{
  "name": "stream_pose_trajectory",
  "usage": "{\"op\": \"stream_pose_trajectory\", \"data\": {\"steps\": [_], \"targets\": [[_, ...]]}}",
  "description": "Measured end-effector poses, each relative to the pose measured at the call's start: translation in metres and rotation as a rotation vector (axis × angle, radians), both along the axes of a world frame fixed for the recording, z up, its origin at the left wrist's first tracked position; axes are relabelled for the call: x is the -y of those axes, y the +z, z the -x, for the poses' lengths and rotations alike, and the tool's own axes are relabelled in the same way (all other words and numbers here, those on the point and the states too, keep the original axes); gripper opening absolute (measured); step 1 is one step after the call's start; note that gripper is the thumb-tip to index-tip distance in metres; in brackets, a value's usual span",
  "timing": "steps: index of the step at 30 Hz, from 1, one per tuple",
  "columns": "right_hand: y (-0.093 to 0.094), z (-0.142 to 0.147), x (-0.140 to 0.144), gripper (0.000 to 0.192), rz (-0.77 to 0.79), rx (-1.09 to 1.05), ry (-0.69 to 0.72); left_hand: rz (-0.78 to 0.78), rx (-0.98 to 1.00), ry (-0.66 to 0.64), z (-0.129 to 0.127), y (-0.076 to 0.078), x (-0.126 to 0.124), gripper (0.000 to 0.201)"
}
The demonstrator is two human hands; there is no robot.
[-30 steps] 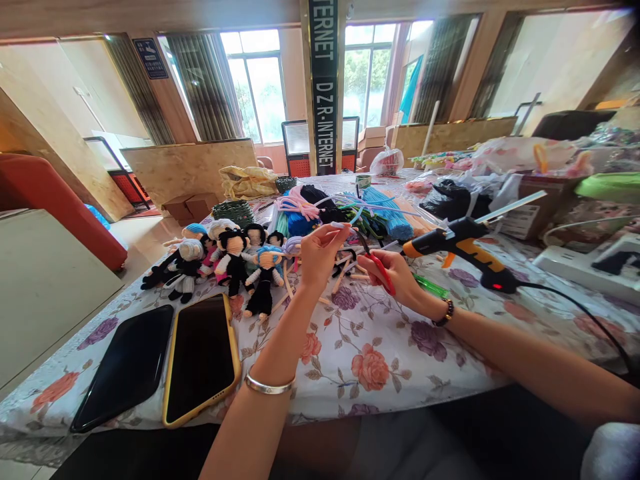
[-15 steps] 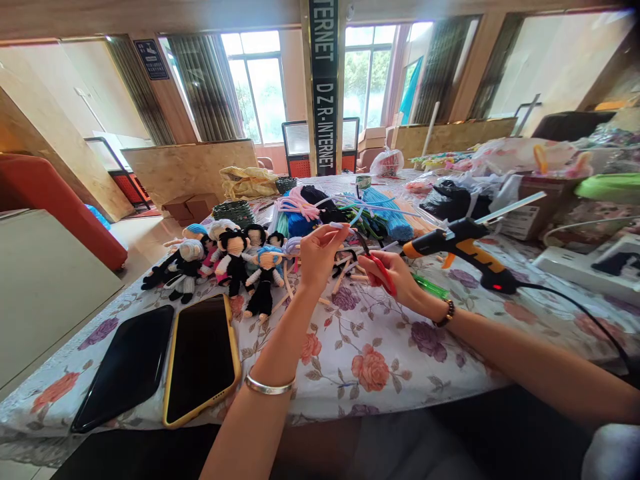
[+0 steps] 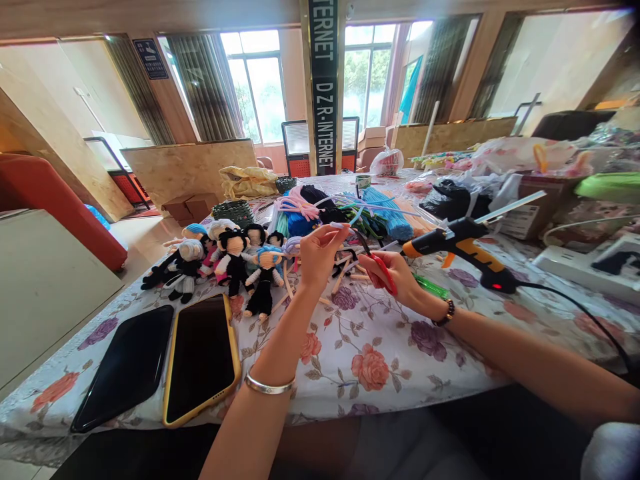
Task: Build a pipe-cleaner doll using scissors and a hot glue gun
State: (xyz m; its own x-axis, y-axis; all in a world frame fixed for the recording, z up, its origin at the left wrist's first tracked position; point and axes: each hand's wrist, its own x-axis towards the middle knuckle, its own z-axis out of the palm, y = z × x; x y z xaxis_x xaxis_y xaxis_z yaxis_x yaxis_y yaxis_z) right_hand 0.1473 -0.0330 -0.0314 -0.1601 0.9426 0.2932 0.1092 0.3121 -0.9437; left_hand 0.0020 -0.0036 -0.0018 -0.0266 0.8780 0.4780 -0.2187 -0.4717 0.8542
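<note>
My left hand is raised over the table, its thumb and fingers pinched together. What lies between those fingertips is too small to make out. A pair of red-handled scissors is gripped in my right hand, its dark blades pointing up and left towards the left fingertips. Behind both hands lie bundles of fuzzy pipe cleaners in blue, pink, black and green. Several small yarn dolls sit together just left of my left hand.
A black and orange glue gun with a lit red light stands at the right, its cord trailing off. Two phones, one black and one yellow-cased, lie front left. Bags and boxes crowd the right back. A green tool lies near my right wrist.
</note>
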Motion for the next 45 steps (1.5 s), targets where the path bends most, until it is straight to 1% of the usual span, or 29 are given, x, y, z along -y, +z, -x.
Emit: {"op": "stream_pose_trajectory", "data": {"steps": [5, 9, 11, 16, 22, 29, 33, 38, 42, 45], "targets": [[-0.006, -0.002, -0.005, 0.049, -0.027, -0.058, 0.003, 0.003, 0.012, -0.028, -0.001, 0.001, 0.001, 0.018], [-0.008, -0.001, -0.006, 0.045, -0.068, -0.072, -0.018, -0.034, 0.009, -0.045, 0.0, -0.001, -0.003, 0.013], [-0.006, 0.0, -0.005, 0.042, -0.085, -0.108, -0.025, -0.057, 0.004, -0.08, 0.0, -0.002, -0.004, 0.011], [-0.001, 0.004, -0.003, 0.031, -0.08, -0.231, 0.032, -0.07, -0.032, -0.176, -0.001, -0.003, -0.003, 0.013], [0.002, 0.005, 0.001, 0.026, -0.065, -0.341, 0.029, -0.059, -0.112, -0.262, -0.002, -0.002, 0.0, 0.015], [0.005, 0.006, 0.003, 0.026, -0.073, -0.361, 0.0, -0.04, -0.119, -0.289, -0.001, -0.003, -0.002, 0.014], [0.005, 0.006, 0.003, 0.027, -0.11, -0.342, -0.081, 0.025, -0.09, -0.265, -0.002, -0.005, -0.002, 0.02], [0.003, 0.004, 0.002, 0.028, -0.162, -0.316, -0.173, 0.085, -0.13, -0.249, -0.004, -0.005, 0.0, 0.028], [0.002, 0.005, 0.002, 0.03, -0.188, -0.287, -0.174, 0.098, -0.151, -0.247, -0.006, -0.003, 0.003, 0.028], [0.002, 0.005, 0.002, 0.03, -0.213, -0.287, -0.174, 0.115, -0.106, -0.233, -0.007, -0.001, 0.004, 0.028]]}}
